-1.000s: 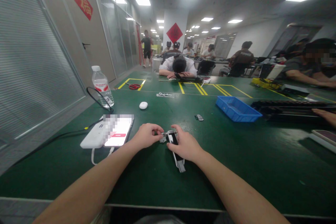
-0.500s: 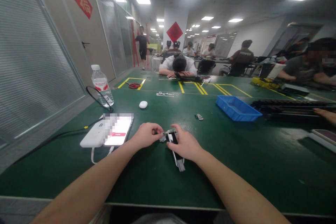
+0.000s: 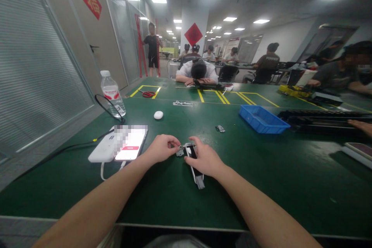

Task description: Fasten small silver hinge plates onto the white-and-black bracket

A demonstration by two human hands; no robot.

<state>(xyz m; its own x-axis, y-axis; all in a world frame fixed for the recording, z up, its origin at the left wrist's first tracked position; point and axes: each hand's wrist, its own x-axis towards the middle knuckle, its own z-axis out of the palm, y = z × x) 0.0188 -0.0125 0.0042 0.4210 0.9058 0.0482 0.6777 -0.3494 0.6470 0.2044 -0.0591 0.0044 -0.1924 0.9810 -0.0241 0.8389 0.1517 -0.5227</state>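
My right hand (image 3: 205, 158) is curled over an elongated black-and-white part (image 3: 196, 169) with a grey tab at its near end, lying on the green table. At the part's far end, my left hand (image 3: 163, 148) pinches a thin metal rod (image 3: 182, 147) that runs crosswise towards my right fingers. Just below that rod is a small silver metal piece (image 3: 179, 153), close to the left fingertips. Whether it is joined to the rod, I cannot tell. A similar small metal piece (image 3: 220, 128) lies farther off to the right.
Left of my hands are a phone (image 3: 132, 145), a white power bank (image 3: 103, 148) with cables, and a water bottle (image 3: 112, 95). A white earbud case (image 3: 158, 115), red-handled scissors (image 3: 148, 93) and a blue tray (image 3: 263, 120) lie beyond. A person (image 3: 197, 71) rests head-down at the far edge.
My hands and the part stay almost in place. In the background, the standing person with the red frames has come nearer and shifted slightly left.
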